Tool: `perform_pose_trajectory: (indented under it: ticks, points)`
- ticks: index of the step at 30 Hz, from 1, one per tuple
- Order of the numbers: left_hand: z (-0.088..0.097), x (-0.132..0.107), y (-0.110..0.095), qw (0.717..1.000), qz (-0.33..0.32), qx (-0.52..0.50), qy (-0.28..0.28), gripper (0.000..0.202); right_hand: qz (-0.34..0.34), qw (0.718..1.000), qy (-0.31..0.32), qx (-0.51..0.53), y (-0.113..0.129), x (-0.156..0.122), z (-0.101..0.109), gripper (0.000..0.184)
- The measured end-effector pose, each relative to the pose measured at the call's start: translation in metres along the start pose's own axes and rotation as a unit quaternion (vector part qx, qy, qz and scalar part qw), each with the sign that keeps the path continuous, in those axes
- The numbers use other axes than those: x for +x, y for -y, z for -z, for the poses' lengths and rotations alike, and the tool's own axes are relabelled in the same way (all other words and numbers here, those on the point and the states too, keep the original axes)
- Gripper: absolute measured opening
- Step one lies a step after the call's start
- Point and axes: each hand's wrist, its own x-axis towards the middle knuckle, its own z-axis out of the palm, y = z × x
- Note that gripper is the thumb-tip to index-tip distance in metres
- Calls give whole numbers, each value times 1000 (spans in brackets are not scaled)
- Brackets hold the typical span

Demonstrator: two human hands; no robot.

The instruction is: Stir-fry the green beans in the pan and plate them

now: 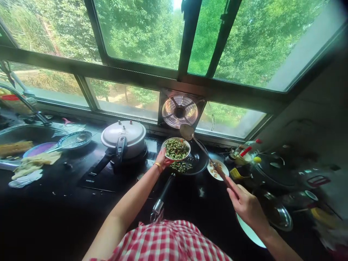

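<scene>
My left hand (pixel 162 160) is closed on the near left side of a white bowl (pixel 170 158) filled with chopped green vegetables (pixel 176 148). The bowl is held over a black frying pan (pixel 199 161), in which more of the chopped greens (pixel 181 166) lie. In my right hand (pixel 244 201) is the wooden handle of a ladle (pixel 187 132). Its round metal head is raised beyond the bowl, above the pan's far edge. The pan's black handle (pixel 164 194) points towards me. Right of the pan, partly behind the ladle handle, stands a small white plate (pixel 219 175) with brownish bits on it.
A white pressure cooker (pixel 125 136) stands left of the pan. Further left are a patterned plate (pixel 77 139), a cloth (pixel 38 163) and a sink (pixel 16 136). Bottles (pixel 251 150), a dark pot (pixel 274 168) and a white dish (pixel 251 232) crowd the right. A fan (pixel 179 111) sits in the window.
</scene>
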Motion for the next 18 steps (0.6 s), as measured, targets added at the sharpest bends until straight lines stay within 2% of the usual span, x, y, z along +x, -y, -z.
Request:
perform_pose_trajectory:
  ticks: [3,5,7,12,15,16,18]
  points:
    - [3,-2,-1,999,-51,-6,14,47,-16,999,13,42,1,-4,3,45]
    - [3,-3,-1,997,-74,-14,15,50,-56,994,25,93,1,-5,2,44]
    - [1,-4,0,997,-69,-25,9,51,-107,983,28,146,2,-4,0,46]
    - [-12,-1,1,996,-79,-32,1,49,-239,927,47,284,3,4,-6,62]
    - [-16,-3,-1,997,-74,-34,-7,46,-275,897,61,340,-2,12,-13,74]
    - [-14,-6,-3,997,-73,-35,-11,44,-280,897,63,335,-6,16,-16,74]
    - [-6,-13,-5,996,-75,-37,-18,39,-277,917,71,278,-18,25,-23,68]
